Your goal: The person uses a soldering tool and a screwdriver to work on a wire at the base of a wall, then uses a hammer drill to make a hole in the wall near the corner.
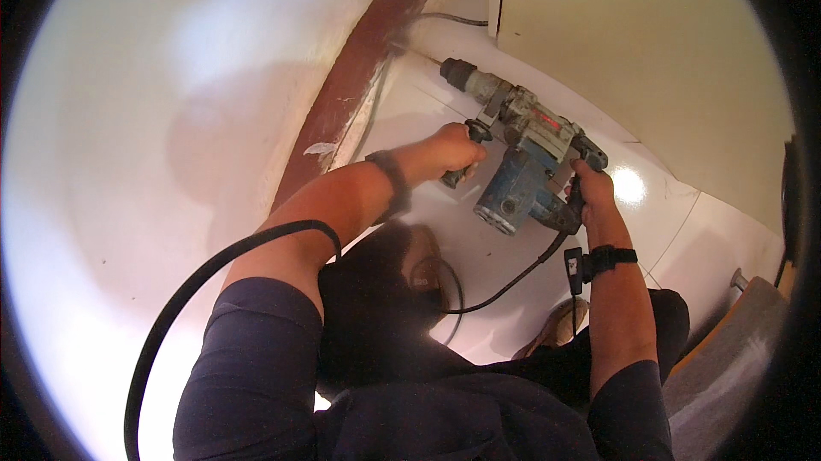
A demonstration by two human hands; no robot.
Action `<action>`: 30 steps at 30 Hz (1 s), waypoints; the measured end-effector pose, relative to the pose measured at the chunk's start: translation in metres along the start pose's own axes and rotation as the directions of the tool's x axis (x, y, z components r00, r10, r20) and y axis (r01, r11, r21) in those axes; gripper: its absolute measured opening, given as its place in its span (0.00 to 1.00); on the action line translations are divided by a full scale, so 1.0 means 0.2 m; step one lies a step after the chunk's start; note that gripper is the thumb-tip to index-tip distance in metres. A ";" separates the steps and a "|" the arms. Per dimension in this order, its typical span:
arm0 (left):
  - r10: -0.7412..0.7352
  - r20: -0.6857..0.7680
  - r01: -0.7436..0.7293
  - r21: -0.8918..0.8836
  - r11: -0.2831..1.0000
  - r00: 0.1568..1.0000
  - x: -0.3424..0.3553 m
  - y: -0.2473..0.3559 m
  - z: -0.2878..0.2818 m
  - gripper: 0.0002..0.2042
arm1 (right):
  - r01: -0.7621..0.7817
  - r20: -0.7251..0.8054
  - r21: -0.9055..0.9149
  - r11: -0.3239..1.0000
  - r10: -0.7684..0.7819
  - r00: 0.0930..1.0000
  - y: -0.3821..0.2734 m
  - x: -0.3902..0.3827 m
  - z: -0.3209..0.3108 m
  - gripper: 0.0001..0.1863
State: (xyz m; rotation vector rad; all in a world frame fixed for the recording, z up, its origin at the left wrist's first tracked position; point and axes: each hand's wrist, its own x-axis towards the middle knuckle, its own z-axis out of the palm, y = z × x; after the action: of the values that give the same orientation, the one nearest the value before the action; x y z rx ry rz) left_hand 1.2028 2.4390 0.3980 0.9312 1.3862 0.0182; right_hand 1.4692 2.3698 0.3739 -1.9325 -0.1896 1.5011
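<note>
A blue and grey rotary hammer drill [534, 140] is held in both hands above the tiled floor. My left hand [459, 151] wraps round its black side handle [481, 129]. On the rear grip, my right hand [592, 187] is closed, its fingers partly hidden by the grip. The thin drill bit [417, 53] points to the upper left, and its tip is at the base of the wall near the dark red skirting band [338, 106]. Whether the tip is inside the wall I cannot tell. A black power cord [513, 283] runs from the grip toward my legs.
A white wall [214, 76] rises on the left, and a pale cabinet-like panel [650, 42] stands at the upper right. A thin cable [372, 106] lies along the skirting. At the lower right is a grey board-like piece [727, 358]. A thick black cable [184, 298] arcs past my left arm.
</note>
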 end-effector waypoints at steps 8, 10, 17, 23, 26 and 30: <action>0.080 0.030 -0.082 0.061 0.995 0.996 -0.03 0.01 -0.01 0.09 | -0.006 0.023 0.008 1.000 0.005 1.000 -0.01 -0.01 -0.01 0.12; 0.044 0.024 -0.044 0.015 0.999 0.999 -0.01 0.00 -0.01 0.10 | -0.001 0.009 0.003 1.000 0.001 1.000 -0.01 0.00 0.00 0.12; 0.049 0.011 -0.050 0.036 0.998 0.999 -0.01 0.00 -0.02 0.09 | 0.014 0.006 0.006 1.000 -0.014 1.000 -0.01 -0.01 0.01 0.10; 0.039 0.006 -0.039 0.034 0.999 0.999 -0.03 0.01 -0.01 0.09 | 0.015 0.012 0.015 1.000 -0.015 1.000 0.02 0.02 -0.01 0.12; 0.037 0.022 -0.037 0.017 0.999 0.999 -0.01 -0.01 -0.01 0.09 | 0.034 0.014 0.003 0.999 -0.034 0.999 0.02 0.02 -0.01 0.12; 0.056 0.019 -0.056 0.017 0.998 0.998 0.00 -0.02 -0.01 0.09 | 0.040 0.001 0.003 0.999 -0.040 0.999 0.02 0.02 -0.01 0.12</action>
State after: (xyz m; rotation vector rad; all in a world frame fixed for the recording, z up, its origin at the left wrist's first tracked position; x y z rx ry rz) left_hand 1.1989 2.4372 0.3951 0.9820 1.3451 0.0398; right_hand 1.4704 2.3682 0.3692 -1.9142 -0.2245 1.4762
